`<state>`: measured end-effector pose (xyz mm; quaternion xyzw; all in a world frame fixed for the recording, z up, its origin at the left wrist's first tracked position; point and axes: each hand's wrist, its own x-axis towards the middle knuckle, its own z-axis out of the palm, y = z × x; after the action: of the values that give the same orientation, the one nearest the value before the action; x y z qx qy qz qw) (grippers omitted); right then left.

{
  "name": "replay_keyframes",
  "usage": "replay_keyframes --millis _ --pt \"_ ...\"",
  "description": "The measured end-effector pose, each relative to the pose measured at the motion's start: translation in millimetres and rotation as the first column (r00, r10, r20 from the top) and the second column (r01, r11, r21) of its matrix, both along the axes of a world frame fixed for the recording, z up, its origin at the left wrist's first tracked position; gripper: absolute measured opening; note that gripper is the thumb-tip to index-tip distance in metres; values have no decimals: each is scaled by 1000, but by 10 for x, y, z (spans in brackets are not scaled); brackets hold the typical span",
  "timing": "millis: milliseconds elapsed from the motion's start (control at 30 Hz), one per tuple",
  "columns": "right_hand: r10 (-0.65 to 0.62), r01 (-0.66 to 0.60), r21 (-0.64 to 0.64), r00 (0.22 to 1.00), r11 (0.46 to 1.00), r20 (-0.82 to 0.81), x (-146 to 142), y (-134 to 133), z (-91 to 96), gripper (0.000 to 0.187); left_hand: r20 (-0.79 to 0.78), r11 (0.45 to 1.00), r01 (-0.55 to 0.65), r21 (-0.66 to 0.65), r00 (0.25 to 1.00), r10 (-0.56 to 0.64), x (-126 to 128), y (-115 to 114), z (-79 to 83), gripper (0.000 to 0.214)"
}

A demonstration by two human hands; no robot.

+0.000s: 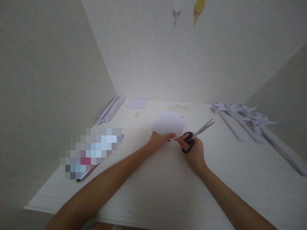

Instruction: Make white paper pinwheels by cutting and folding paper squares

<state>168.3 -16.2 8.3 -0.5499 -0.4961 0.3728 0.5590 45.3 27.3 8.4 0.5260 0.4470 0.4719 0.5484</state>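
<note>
A sheet of white paper (169,123) is held over the middle of the table, its near edge pinched by my left hand (159,140). The thumb lies on top and the other fingers are underneath, mostly hidden. Close by on the right, my right hand (195,153) is closed around the black handles of a pair of scissors (201,129). The blades point up and to the right, away from the paper. My right thumb and forefinger also meet near the paper's near corner; whether they grip it I cannot tell.
Rolled paper sticks (110,110) lie at the back left beside a flat paper piece (137,103). Several paper pinwheels (260,121) on sticks lie along the right. A pixelated device (96,156) rests at the left. Toothpick-like slivers (137,114) are near the back wall. Two hooks (198,8) hang above.
</note>
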Motion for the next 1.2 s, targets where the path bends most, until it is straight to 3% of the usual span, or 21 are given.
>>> replay_keyframes --millis 333,600,767,900,1033,1200 --pt "-53 53 11 999 999 -14 5 16 -27 26 -12 998 65 -27 998 -65 4 -14 7 13" --pt "-33 33 -15 999 999 -11 20 20 -41 27 12 998 48 -48 999 -47 18 3 -32 9" --pt "176 -169 -137 984 976 37 68 -17 67 44 306 996 -30 -88 950 56 -34 90 -70 10" --pt "384 -308 -289 887 906 257 95 -53 142 49 435 993 -46 -110 896 90 -83 144 -61 10" --pt "497 -326 -441 790 836 359 99 -79 161 51 488 988 -64 -142 863 126 -114 163 -46 8" --pt "526 -303 -500 752 811 397 106 -89 181 53 502 986 -59 -156 855 130 -117 172 -35 7"
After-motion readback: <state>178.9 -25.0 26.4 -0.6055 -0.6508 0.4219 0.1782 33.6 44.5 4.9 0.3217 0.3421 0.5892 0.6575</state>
